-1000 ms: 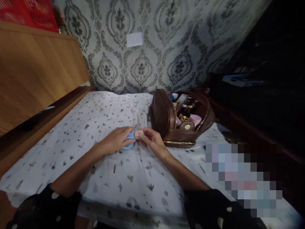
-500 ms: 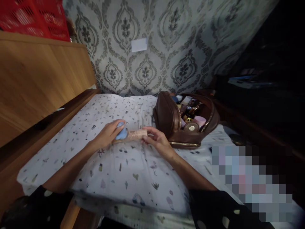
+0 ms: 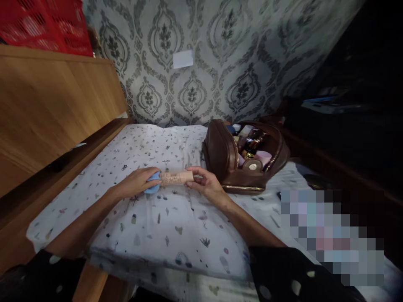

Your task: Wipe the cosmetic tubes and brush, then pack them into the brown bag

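My left hand [image 3: 140,181] is closed on a small, soft-looking blue cloth [image 3: 152,187]. The cloth meets the left end of a beige cosmetic tube [image 3: 173,178] with printed lettering, so that end is hidden. Thumb and fingertips of my right hand [image 3: 206,184] pinch the tube's right end. Both hands are just above a white patterned sheet [image 3: 176,230]. To the right of my right hand stands a brown cosmetics bag [image 3: 220,155], unzipped, with several bottles and a pink item [image 3: 263,157] inside.
A wooden cabinet [image 3: 63,100] carrying a red plastic basket [image 3: 47,29] borders the left side. Behind the bedding is a patterned wall [image 3: 189,92] with a white card [image 3: 183,59] on it. A blurred-out patch covers the lower right.
My left hand and the blue cloth have moved a little left and down along the tube, baring more of its lettering. My right hand keeps its hold, almost in the same place.
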A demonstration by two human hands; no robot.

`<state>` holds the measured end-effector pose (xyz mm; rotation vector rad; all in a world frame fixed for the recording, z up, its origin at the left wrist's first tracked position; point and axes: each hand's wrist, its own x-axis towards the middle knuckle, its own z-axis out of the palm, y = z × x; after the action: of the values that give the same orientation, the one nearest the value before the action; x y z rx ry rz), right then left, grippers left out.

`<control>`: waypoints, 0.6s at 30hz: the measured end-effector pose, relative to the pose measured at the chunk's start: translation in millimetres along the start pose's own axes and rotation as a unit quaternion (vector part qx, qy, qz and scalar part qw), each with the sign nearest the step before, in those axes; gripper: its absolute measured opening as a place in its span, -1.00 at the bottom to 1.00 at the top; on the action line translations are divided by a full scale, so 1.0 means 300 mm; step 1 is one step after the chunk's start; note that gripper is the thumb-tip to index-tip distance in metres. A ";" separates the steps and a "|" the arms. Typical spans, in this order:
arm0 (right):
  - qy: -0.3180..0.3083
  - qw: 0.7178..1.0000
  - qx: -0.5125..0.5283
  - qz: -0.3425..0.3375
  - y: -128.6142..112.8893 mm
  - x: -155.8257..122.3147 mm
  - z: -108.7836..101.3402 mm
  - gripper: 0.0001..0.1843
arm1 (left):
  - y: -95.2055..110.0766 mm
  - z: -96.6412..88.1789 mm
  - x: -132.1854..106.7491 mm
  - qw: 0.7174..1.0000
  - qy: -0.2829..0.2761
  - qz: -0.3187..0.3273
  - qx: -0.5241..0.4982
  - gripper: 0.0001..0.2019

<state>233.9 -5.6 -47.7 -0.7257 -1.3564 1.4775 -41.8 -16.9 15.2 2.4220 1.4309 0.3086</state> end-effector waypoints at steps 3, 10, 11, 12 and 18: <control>-0.012 1.000 -0.003 0.005 0.001 0.001 -0.005 -0.44 | -0.073 -0.003 -0.034 0.999 0.003 -0.020 -0.024 -0.56; 0.008 0.997 -0.080 0.000 -0.012 0.004 0.003 -0.54 | -0.006 0.043 -0.015 0.985 0.161 -0.055 0.007 -0.52; 0.012 0.996 -0.091 -0.001 -0.015 0.003 0.006 -0.53 | 0.032 0.058 -0.004 0.982 0.182 -0.043 0.011 -0.53; 0.014 0.995 -0.099 -0.003 -0.017 0.002 0.010 -0.52 | 0.073 0.076 0.009 0.981 0.192 -0.021 0.013 -0.53; 0.017 0.992 -0.127 -0.017 -0.022 -0.006 0.018 -0.46 | 0.216 0.185 0.084 0.962 0.173 0.161 0.134 -0.55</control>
<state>231.3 -10.1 -40.6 -0.8794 -1.5404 1.2740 41.6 -32.6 -11.8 2.9450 1.2673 0.6837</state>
